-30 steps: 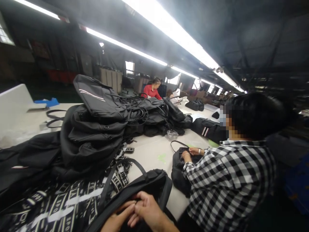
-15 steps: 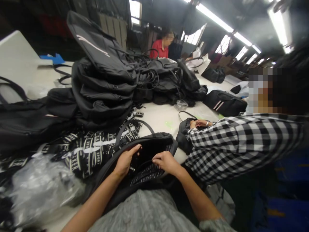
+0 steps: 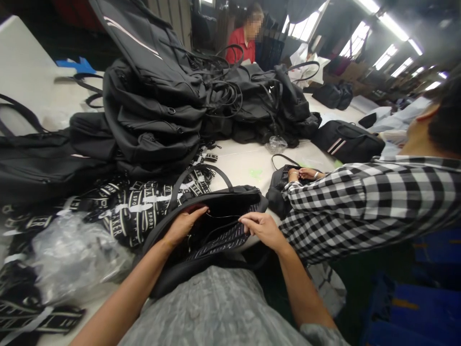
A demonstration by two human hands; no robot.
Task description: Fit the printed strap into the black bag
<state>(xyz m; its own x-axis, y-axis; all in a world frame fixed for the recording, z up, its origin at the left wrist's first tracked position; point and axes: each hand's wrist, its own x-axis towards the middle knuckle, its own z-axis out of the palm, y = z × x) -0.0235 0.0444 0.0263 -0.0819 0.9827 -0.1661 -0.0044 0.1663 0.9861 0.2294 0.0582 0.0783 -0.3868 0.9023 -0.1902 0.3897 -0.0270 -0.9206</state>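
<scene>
A long white worktable (image 3: pixel 248 163) runs away from the camera under strip lights (image 3: pixel 394 26) in a dim workshop. A heap of black backpacks (image 3: pixel 162 110) rises on the table's middle, with printed black-and-white webbing straps (image 3: pixel 137 211) spilling out below it and crumpled clear plastic bags (image 3: pixel 75 254) lying at the near left. Just to the right, a co-worker in a checked shirt (image 3: pixel 363 206) leans over a small black bag (image 3: pixel 279 190) with both hands on it, and farther back a person in a red top (image 3: pixel 243 45) sits at the table's far end. At the near edge, against the person's lap, lies an open black bag (image 3: pixel 219 216): its carry handle arches above the mouth, and its inner lining is dark with pale stripes. The left hand (image 3: pixel 183 226) grips the left rim of the opening, fingers curled over the edge. The right hand (image 3: pixel 262 230) pinches the right rim between thumb and fingers, holding the mouth spread.
</scene>
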